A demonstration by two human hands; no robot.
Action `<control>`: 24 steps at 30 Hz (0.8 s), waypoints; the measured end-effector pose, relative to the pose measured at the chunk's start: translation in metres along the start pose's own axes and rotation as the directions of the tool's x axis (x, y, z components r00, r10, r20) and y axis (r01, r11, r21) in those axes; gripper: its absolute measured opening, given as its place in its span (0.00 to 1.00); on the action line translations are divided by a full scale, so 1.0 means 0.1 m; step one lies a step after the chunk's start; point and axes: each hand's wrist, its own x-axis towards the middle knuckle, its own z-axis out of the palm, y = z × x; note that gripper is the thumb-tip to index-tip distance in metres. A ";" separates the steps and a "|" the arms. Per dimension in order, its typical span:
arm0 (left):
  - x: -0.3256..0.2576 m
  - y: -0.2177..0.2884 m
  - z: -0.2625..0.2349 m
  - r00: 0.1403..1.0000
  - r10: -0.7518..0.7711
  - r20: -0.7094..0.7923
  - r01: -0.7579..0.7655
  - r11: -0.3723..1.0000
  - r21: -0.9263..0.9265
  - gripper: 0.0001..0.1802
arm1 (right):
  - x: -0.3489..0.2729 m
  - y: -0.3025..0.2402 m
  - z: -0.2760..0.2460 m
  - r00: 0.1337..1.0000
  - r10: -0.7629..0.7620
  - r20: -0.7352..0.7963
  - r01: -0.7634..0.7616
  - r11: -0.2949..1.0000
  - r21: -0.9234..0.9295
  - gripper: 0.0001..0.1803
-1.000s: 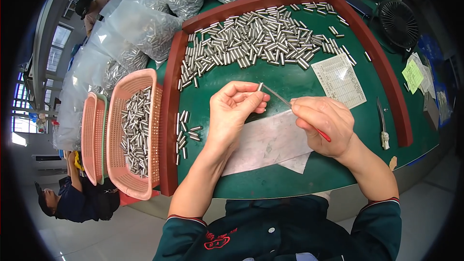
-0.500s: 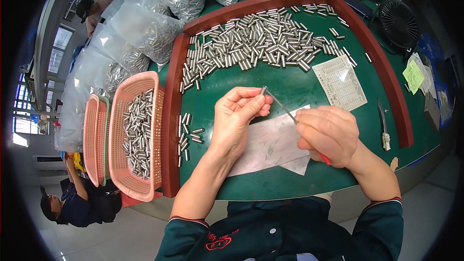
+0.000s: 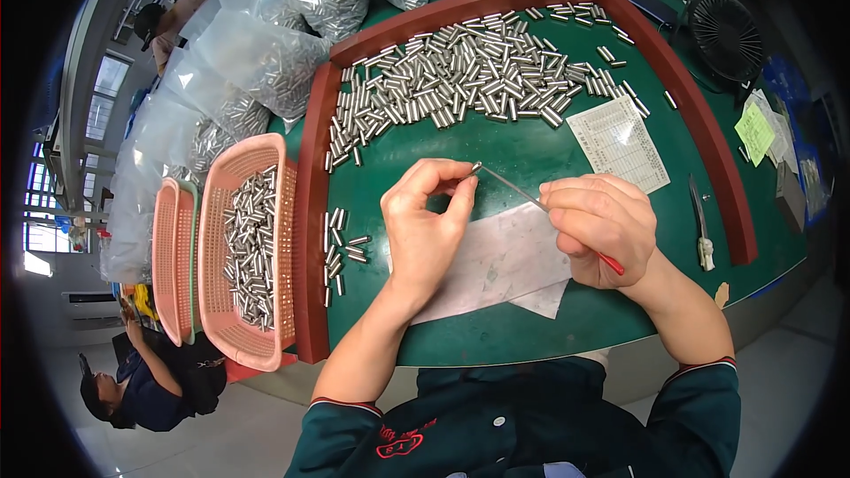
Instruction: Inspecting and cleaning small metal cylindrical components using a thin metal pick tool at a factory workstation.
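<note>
Thumb and index finger of my left hand point(image 3: 425, 228) pinch a small metal pin point(image 3: 476, 167) above the table's middle. My right hand point(image 3: 604, 226) is closed round a thin needle file point(image 3: 514, 187); its red handle end shows below the palm. The file's tip reaches the end of the pin, though contact is too small to make out. Under both hands lies a stained white sheet point(image 3: 496, 257). Beyond them a large pile of metal pins point(image 3: 460, 71) spreads over the green table point(image 3: 398, 164), and a small group of pins point(image 3: 336, 243) lies left of my left hand.
A dark red wooden border point(image 3: 312, 239) frames the table. Left of it stand a pink basket point(image 3: 285, 257) of pins and another pink basket point(image 3: 168, 257). Bags of pins point(image 3: 329, 0) line the back. At right are a printed card point(image 3: 620, 143), a knife point(image 3: 700, 221) and a fan point(image 3: 726, 40).
My left fingers have shifted slightly on the pin, leaving a gap between thumb and palm. My right hand has turned a little, bringing more of the file's red handle into sight.
</note>
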 end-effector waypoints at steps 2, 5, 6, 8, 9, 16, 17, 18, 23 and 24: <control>0.00 0.01 -0.01 1.000 0.021 0.018 -0.022 0.999 0.039 0.05 | -0.01 0.01 0.00 1.000 0.000 -0.003 0.000 1.000 0.005 0.11; 0.00 0.02 -0.01 0.999 0.030 0.019 -0.030 0.999 0.040 0.06 | 0.00 0.01 0.00 1.000 -0.001 -0.002 0.001 1.000 0.015 0.10; 0.00 0.02 -0.01 0.999 0.037 0.021 -0.038 0.998 0.046 0.05 | 0.01 0.00 0.00 1.000 -0.001 0.002 0.001 1.000 0.017 0.10; 0.00 0.03 0.00 0.999 0.044 0.022 -0.045 0.998 0.052 0.05 | 0.00 0.02 0.02 1.000 0.001 -0.002 -0.001 1.000 0.021 0.10; 0.00 0.04 0.00 0.997 0.076 0.018 -0.077 0.995 0.061 0.05 | -0.01 0.02 0.02 1.000 0.004 -0.006 -0.003 1.000 0.024 0.10; -0.01 0.00 0.03 0.943 0.333 0.009 -0.331 0.933 0.140 0.07 | 0.01 0.03 0.03 0.999 0.044 -0.023 -0.044 0.999 -0.005 0.11; -0.01 0.01 0.04 0.943 0.334 0.010 -0.332 0.933 0.141 0.07 | 0.02 0.02 0.02 0.998 0.049 -0.038 -0.050 0.999 -0.009 0.12; -0.01 0.02 0.04 0.955 0.298 0.000 -0.296 0.948 0.116 0.07 | 0.03 0.02 0.01 0.997 0.054 -0.052 -0.055 0.998 -0.013 0.13; -0.03 0.04 0.06 0.999 0.049 -0.018 -0.050 0.998 -0.032 0.06 | 0.02 0.02 0.03 0.998 0.033 -0.047 -0.036 0.997 -0.063 0.13; -0.03 0.04 0.06 1.000 -0.007 -0.011 0.006 0.996 -0.089 0.06 | 0.02 0.02 0.04 0.998 0.030 -0.059 -0.035 0.996 -0.081 0.12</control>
